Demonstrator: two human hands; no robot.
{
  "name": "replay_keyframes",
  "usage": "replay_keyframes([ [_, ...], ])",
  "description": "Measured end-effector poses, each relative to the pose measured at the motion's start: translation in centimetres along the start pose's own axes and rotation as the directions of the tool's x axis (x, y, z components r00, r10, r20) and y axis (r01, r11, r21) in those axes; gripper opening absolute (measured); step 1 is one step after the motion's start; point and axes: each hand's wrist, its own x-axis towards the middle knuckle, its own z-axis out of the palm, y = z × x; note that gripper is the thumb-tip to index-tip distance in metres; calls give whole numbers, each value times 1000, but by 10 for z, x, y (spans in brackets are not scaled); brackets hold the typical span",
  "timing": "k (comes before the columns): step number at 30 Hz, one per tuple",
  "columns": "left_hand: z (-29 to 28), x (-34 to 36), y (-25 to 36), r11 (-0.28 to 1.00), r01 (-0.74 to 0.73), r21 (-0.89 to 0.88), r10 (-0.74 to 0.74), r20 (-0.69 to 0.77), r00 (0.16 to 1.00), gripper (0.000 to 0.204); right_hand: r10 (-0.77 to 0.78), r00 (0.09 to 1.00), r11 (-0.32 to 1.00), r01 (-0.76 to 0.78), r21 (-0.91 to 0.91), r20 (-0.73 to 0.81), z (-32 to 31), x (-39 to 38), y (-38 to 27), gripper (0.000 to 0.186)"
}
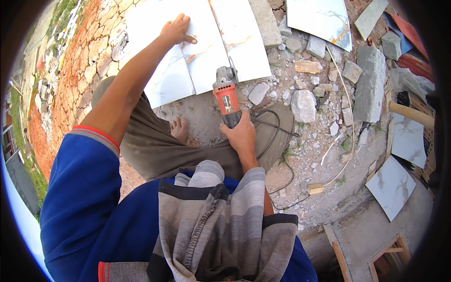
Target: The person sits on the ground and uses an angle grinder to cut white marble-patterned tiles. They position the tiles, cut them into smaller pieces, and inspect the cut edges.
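My right hand point(242, 134) is wrapped round the dark rear grip of a red angle grinder point(226, 97). The grinder's grey head and thin disc point away from me, at the near part of a white marble-patterned tile point(246, 56). Whether the disc touches the tile I cannot tell. Flat on the tile farther off, my left hand point(177, 31) rests with its fingers spread. Thin lines run across the tile surface, along with orange veins. From the grinder a black cord point(277, 123) loops over my right knee and down to the ground.
Broken concrete pieces point(303, 106) and a long concrete block point(369, 84) lie on the right. Another marble-patterned tile point(322, 21) is at the far right, with tile offcuts point(391, 187) nearer. A pale thin strip point(347, 101) curves over the rubble. My bare foot point(179, 129) is close to the tile.
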Motion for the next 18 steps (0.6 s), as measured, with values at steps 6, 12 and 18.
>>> replay_keyframes([
  [6,3,-2,-1,1000,-15,-7,14,-43,999,99,12,1000,1000,-12,3,19,-3,-5,1,69],
  [12,1,-2,0,1000,-4,-12,3,-35,999,100,37,999,999,-37,-6,33,-8,-9,-4,70],
  [18,2,-5,0,1000,-19,-14,18,-93,996,96,26,999,999,-25,-34,38,-6,-12,2,68],
])
